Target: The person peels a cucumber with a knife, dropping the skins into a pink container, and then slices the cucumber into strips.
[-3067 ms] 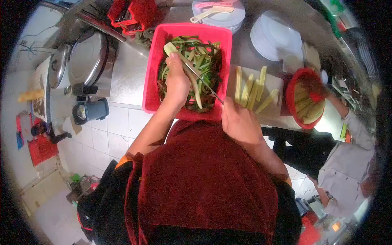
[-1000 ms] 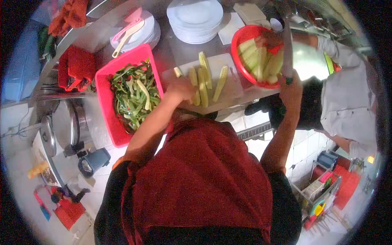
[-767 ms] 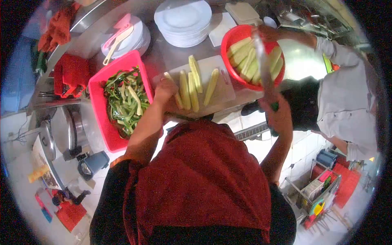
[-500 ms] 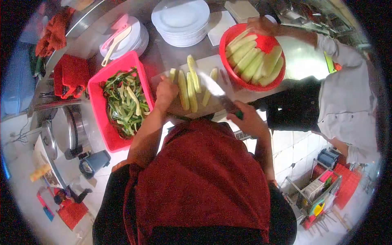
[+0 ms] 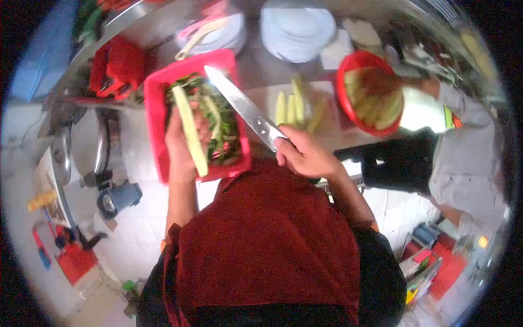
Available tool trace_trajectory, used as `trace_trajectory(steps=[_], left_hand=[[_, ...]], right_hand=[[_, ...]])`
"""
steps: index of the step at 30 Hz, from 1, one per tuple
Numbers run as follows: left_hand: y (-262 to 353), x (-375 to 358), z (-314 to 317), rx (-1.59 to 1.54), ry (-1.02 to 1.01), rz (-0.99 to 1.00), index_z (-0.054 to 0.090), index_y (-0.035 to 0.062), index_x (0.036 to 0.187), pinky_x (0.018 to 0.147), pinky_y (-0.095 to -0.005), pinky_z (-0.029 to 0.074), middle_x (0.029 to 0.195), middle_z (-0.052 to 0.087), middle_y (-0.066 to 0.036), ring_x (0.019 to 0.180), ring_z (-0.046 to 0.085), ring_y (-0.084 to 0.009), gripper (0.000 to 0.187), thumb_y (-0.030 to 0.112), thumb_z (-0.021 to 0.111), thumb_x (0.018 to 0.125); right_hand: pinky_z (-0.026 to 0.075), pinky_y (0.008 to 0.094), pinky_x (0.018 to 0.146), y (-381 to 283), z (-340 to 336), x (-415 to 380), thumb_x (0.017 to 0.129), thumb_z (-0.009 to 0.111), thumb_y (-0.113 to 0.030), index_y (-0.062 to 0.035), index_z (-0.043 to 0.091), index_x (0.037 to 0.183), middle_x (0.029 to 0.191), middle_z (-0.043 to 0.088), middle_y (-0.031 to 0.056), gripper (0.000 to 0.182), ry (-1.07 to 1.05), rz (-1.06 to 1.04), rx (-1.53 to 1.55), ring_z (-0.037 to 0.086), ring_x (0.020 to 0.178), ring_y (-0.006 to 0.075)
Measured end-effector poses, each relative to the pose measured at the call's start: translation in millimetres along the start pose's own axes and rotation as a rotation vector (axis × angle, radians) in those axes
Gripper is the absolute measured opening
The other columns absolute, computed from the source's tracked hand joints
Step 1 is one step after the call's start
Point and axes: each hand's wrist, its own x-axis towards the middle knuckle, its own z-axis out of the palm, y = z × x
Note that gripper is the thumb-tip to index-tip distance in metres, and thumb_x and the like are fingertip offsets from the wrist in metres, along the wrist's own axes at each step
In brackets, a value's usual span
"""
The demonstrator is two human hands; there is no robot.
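Note:
Over the pink-red bin [image 5: 154,128], my left hand [image 5: 175,143] grips a long pale cucumber strip [image 5: 190,131], held slantwise. Green peels [image 5: 224,139] fill much of the bin beneath it. My right hand [image 5: 309,155] is closed round a knife [image 5: 245,109]; the blade points up and left, its tip above the bin. On the white cutting board [image 5: 328,94] to the right lie several cut cucumber strips [image 5: 292,108], blurred by motion.
A red bowl [image 5: 345,101] of peeled cucumbers stands right of the board, a co-worker's hand [image 5: 427,86] reaching over it. White plates [image 5: 297,32] are stacked behind. A second plate stack [image 5: 231,35] carries a light spatula [image 5: 199,38].
My left hand has moved from the board to above the bin with a cucumber strip. The knife has swung left, away from the strips. The view has shifted left.

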Motion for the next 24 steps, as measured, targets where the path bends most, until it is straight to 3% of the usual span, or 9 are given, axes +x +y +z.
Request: trace_trajectory(steps=[3, 4, 5, 8, 21, 23, 24], left_hand=[[14, -18, -19, 0.194, 0.060, 0.053, 0.055, 0.0076, 0.107, 0.049, -0.0242, 0.040, 0.071, 0.051, -0.003, 0.055, 0.047, -0.0123, 0.044, 0.045, 0.031, 0.104], [20, -22, -21, 0.226, 0.057, 0.082, 0.054, 0.0065, 0.108, 0.051, -0.0247, 0.041, 0.072, 0.051, -0.003, 0.055, 0.047, -0.0128, 0.045, 0.044, 0.030, 0.105], [25, -26, -24, 0.256, 0.050, 0.105, 0.054, 0.0054, 0.108, 0.053, -0.0253, 0.041, 0.072, 0.051, -0.004, 0.055, 0.048, -0.0132, 0.045, 0.043, 0.029, 0.105], [43, -35, -26, 0.396, 0.037, 0.167, 0.054, 0.0040, 0.109, 0.054, -0.0265, 0.041, 0.070, 0.051, -0.004, 0.058, 0.048, -0.0137, 0.047, 0.042, 0.026, 0.106], [56, -39, -52, 0.539, 0.060, 0.274, 0.057, 0.0037, 0.108, 0.060, -0.0240, 0.041, 0.075, 0.053, -0.002, 0.065, 0.048, -0.0089, 0.044, 0.038, 0.029, 0.106], [56, -38, -54, 0.556, 0.028, 0.316, 0.057, 0.0040, 0.108, 0.061, -0.0232, 0.041, 0.076, 0.054, -0.001, 0.066, 0.048, -0.0082, 0.043, 0.037, 0.030, 0.106], [56, -38, -54, 0.552, 0.024, 0.317, 0.057, 0.0040, 0.108, 0.061, -0.0232, 0.041, 0.076, 0.054, -0.001, 0.066, 0.048, -0.0082, 0.043, 0.037, 0.030, 0.106]], right_hand=[[0.046, 0.0389, 0.057, -33, 26, 25, 0.100, 0.047, -0.020, -0.0021, 0.052, 0.097, 0.063, 0.059, 0.0099, 0.019, -0.028, 0.014, -0.100, 0.060, 0.057, 0.0220], [0.046, 0.0426, 0.055, -46, 34, 33, 0.100, 0.048, -0.020, -0.0017, 0.052, 0.100, 0.063, 0.059, 0.0141, 0.019, -0.014, -0.010, -0.101, 0.061, 0.056, 0.0299], [0.046, 0.0426, 0.055, -55, 41, 41, 0.100, 0.048, -0.020, -0.0017, 0.052, 0.100, 0.063, 0.059, 0.0141, 0.019, -0.043, -0.025, -0.103, 0.061, 0.056, 0.0299], [0.045, 0.0481, 0.062, -83, 55, 60, 0.097, 0.050, -0.017, -0.0015, 0.053, 0.100, 0.074, 0.059, 0.0237, 0.016, 0.026, -0.068, -0.258, 0.060, 0.070, 0.0443], [0.045, 0.0509, 0.069, -95, 86, 75, 0.095, 0.054, -0.018, 0.0006, 0.054, 0.102, 0.081, 0.060, 0.0245, 0.020, 0.047, -0.147, -0.464, 0.059, 0.077, 0.0446], [0.042, 0.0316, 0.053, -96, 88, 74, 0.098, 0.049, -0.014, -0.0007, 0.056, 0.106, 0.061, 0.052, 0.0049, 0.017, 0.062, -0.208, -0.478, 0.053, 0.054, 0.0140], [0.042, 0.0316, 0.053, -96, 88, 73, 0.098, 0.049, -0.014, -0.0007, 0.056, 0.106, 0.061, 0.052, 0.0049, 0.017, 0.064, -0.207, -0.482, 0.053, 0.054, 0.0140]])
